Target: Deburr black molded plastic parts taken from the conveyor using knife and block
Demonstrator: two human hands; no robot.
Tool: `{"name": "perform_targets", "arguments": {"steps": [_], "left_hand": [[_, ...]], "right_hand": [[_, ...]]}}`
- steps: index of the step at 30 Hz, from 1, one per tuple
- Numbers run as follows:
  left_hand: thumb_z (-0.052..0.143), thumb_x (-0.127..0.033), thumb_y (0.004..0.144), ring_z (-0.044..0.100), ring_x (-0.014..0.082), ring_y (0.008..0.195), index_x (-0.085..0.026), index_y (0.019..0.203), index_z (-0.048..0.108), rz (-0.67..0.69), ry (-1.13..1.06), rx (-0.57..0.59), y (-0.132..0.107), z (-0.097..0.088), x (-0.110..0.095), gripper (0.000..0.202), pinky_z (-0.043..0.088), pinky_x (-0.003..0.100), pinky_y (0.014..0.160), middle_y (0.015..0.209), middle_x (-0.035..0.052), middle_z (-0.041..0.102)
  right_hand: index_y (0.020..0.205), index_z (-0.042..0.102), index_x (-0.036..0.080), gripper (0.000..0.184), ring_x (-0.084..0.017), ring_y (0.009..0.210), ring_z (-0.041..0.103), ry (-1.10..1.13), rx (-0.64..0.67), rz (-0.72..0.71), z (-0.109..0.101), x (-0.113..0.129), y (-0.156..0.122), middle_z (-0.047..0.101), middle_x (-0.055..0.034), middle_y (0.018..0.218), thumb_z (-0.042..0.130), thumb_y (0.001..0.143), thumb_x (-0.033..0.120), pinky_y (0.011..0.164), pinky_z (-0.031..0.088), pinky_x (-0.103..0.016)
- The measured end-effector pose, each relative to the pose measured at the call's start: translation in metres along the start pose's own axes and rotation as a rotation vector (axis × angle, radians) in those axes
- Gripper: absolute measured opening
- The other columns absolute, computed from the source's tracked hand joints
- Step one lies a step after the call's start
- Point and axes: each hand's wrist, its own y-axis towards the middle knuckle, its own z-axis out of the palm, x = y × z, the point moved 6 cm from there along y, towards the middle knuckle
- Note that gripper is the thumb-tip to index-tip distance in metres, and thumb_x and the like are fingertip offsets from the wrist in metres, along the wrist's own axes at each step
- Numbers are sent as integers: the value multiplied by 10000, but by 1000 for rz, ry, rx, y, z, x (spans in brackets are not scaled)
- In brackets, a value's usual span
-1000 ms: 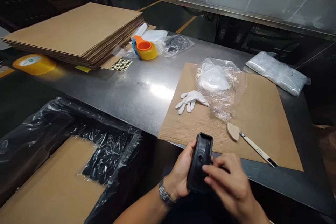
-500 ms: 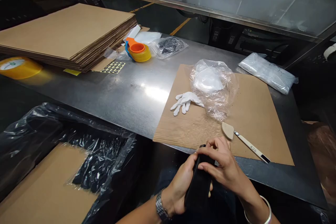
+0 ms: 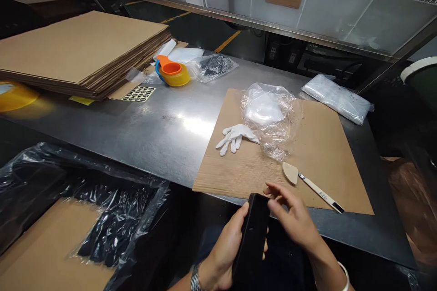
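Observation:
A black oblong plastic part [image 3: 251,235] is held below the table's front edge. My left hand [image 3: 223,250] is wrapped round its left side and lower end. My right hand [image 3: 292,218] rests its curled fingertips on the part's upper right corner. Just beyond my hands lies a brown cardboard sheet [image 3: 327,154] on the steel table [image 3: 146,122]. On the sheet are a white glove [image 3: 235,135], a crumpled clear plastic bag [image 3: 271,116] and a small scraper with a tan blade and white handle [image 3: 312,185].
A stack of flat cardboard sheets [image 3: 78,50] fills the table's far left, with an orange tape dispenser [image 3: 172,72], a sheet of black round stickers [image 3: 138,94] and bagged items [image 3: 336,98] nearby. A box lined with black plastic film [image 3: 68,218] stands at lower left.
The black part has been turned over in my hands, from its hollow side facing me to its smooth back. My right hand shifted to its top corner. The view drifted right.

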Motion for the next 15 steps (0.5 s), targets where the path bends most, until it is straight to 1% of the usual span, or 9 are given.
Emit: {"name": "perform_targets", "arguments": {"steps": [2, 3, 4, 6, 7, 8, 10, 13, 15], "left_hand": [[422, -520, 842, 562, 121, 452, -105, 900, 669, 164, -13, -13, -1, 0, -9, 486, 445, 214, 483, 557, 51, 639], [456, -492, 838, 575, 127, 478, -129, 996, 647, 242, -14, -15, -1, -1, -12, 440, 454, 225, 510, 610, 43, 662], [488, -475, 828, 579, 128, 486, -153, 1079, 613, 297, -4, -24, -2, -2, -12, 427, 455, 232, 515, 656, 35, 676], [515, -490, 806, 561, 125, 453, -170, 1164, 556, 327, 41, -56, -2, -5, -9, 481, 433, 232, 465, 687, 31, 683], [518, -506, 797, 547, 123, 429, -162, 1168, 549, 320, 67, -72, -2, -7, -6, 508, 416, 228, 433, 666, 31, 677], [518, -521, 788, 540, 125, 416, -149, 1153, 554, 309, 86, -78, -1, -9, -4, 523, 401, 225, 410, 635, 30, 667], [516, -539, 778, 547, 135, 425, -123, 1083, 587, 291, 98, -68, -1, -11, 0, 520, 395, 222, 401, 575, 29, 644], [496, -557, 780, 547, 138, 437, -112, 971, 620, 249, 94, -62, -1, -15, 2, 500, 390, 215, 403, 516, 29, 613], [479, -572, 782, 526, 133, 412, -121, 959, 621, 234, 62, -58, 0, -16, 2, 505, 372, 214, 387, 498, 20, 598]], "right_hand": [[1283, 441, 209, 534, -173, 875, 585, -61, 32, 6, 9, -1, -12, 590, -81, 1097, 609, 785, 303, 701, 495, -279], [1276, 440, 202, 524, -159, 815, 585, -59, 37, 30, 13, -1, -17, 598, -75, 1055, 603, 787, 300, 665, 492, -265], [1230, 474, 187, 450, -143, 743, 579, -35, 32, 64, 16, -2, -20, 615, -62, 975, 574, 808, 308, 624, 483, -250], [1028, 568, 156, 271, -113, 594, 541, 17, -9, 138, 19, -5, -22, 610, -22, 760, 492, 860, 354, 527, 440, -219], [907, 587, 150, 267, -103, 540, 519, 23, -34, 171, 19, -6, -21, 582, -3, 668, 462, 874, 385, 490, 412, -210], [805, 582, 151, 306, -96, 501, 500, 17, -58, 193, 19, -7, -19, 548, 12, 598, 445, 880, 415, 462, 386, -204], [677, 542, 158, 380, -89, 449, 479, -6, -79, 211, 17, -9, -15, 492, 29, 513, 425, 882, 456, 430, 356, -200], [627, 518, 166, 424, -100, 446, 509, -6, -64, 198, 18, -9, -13, 490, 24, 487, 387, 898, 466, 438, 373, -206], [685, 553, 166, 384, -114, 500, 544, -10, -42, 163, 20, -7, -15, 539, 8, 537, 391, 903, 437, 476, 405, -214]]}}
